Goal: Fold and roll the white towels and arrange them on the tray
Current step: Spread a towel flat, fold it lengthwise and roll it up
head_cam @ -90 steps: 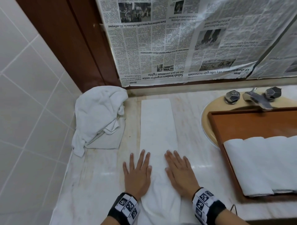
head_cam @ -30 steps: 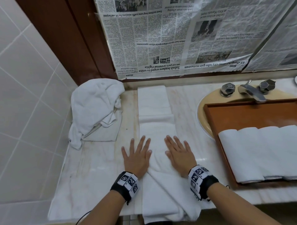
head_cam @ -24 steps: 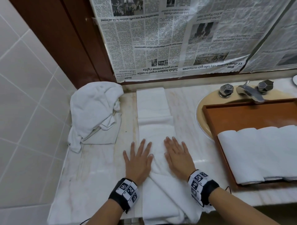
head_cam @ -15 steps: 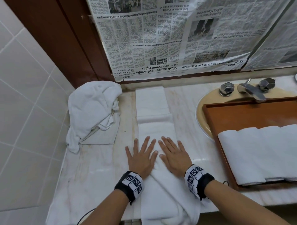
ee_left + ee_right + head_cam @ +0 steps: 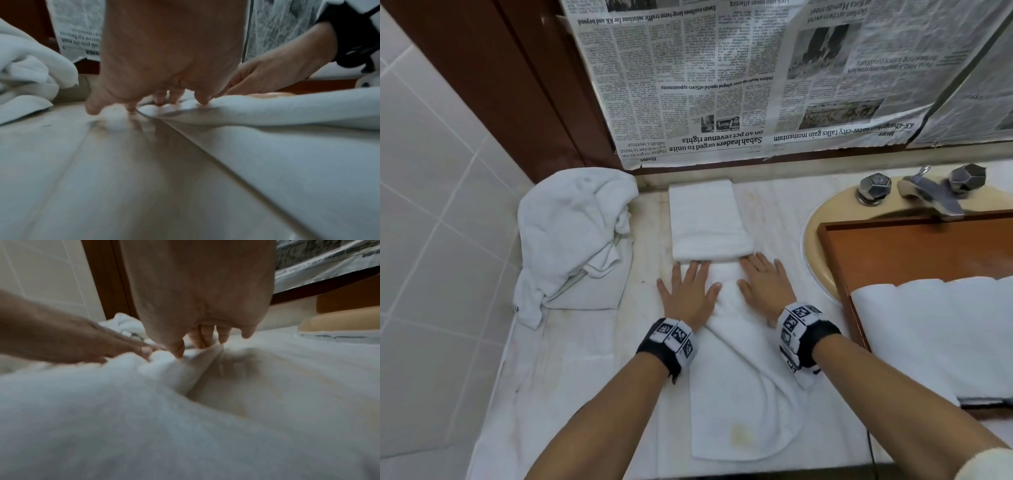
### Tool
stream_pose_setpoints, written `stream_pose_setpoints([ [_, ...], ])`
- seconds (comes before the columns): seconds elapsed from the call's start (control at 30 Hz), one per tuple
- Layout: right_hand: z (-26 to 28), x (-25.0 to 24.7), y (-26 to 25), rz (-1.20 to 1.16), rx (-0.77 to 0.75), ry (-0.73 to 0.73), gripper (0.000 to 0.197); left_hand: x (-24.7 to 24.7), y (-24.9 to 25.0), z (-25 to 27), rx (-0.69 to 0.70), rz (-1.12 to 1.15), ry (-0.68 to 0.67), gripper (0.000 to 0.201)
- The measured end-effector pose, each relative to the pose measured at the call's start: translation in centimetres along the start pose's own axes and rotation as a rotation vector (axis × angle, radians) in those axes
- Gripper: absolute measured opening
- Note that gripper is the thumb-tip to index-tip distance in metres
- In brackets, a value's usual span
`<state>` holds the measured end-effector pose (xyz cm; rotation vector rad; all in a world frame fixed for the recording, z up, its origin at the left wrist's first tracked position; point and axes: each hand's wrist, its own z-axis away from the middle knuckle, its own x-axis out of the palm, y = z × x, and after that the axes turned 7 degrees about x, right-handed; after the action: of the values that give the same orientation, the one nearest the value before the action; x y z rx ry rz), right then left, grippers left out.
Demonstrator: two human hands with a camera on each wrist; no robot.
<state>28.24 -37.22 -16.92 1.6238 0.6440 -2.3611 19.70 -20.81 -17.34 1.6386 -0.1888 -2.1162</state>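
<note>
Marble counter [image 5: 592, 359]: tray [image 5: 914, 253] over sink [image 5: 822, 219] holds rolled towels [image 5: 941, 329]. Left hand [image 5: 688, 294] and right hand [image 5: 767, 284] press flat, fingers extended, on folded towel [image 5: 729, 342].

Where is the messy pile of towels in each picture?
Head: crumpled towel pile sits at the left, on the counter by the tiled wall.
Left wrist: at the left edge.
Right wrist: a small bit shows behind the left hand.
Shared landmark: the newspaper behind.

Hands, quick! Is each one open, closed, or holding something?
Left hand: open, flat on the towel, holding nothing.
Right hand: open, flat on the towel, holding nothing.
</note>
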Motion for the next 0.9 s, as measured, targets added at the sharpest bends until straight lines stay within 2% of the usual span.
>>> stream_pose_setpoints([
  [0.1, 3.2, -0.3, 1.4, -0.189, 0.003, 0.027, 0.048, 0.7, -0.5, 3.0, 0.137, 0.086, 0.160, 0.048],
  [0.2, 7.0, 0.0, 2.9, -0.184, 0.069, -0.066, 0.043, 1.9, -1.1, 6.0, 0.244, 0.125, 0.175, 0.035],
  [0.33, 10.3, 0.6, 4.1, -0.123, 0.094, -0.126, 0.035, 2.4, -0.9, 7.4, 0.278, 0.115, 0.174, 0.035],
  [0.43, 11.3, 0.8, 4.0, -0.102, 0.133, -0.146, 0.021, 2.5, -0.5, 7.6, 0.283, 0.093, 0.192, 0.021],
  [0.53, 12.2, 0.2, 3.6, -0.270, 0.203, -0.143, 0.006, 2.2, -0.4, 7.9, 0.258, 0.162, 0.176, 0.017],
  [0.57, 12.7, -0.2, 3.4, -0.350, 0.205, -0.138, 0.006, 2.1, -0.6, 8.1, 0.255, 0.204, 0.176, 0.016],
  [0.77, 18.1, -1.9, -1.4, -0.507, 0.003, -0.054, 0.017, 2.3, -2.9, 10.0, 0.237, 0.303, 0.210, 0.013],
  [0.9, 20.9, 0.0, -6.3, -0.475, -0.080, -0.073, 0.013, 2.1, -3.8, 11.2, 0.233, 0.318, 0.184, 0.021],
])
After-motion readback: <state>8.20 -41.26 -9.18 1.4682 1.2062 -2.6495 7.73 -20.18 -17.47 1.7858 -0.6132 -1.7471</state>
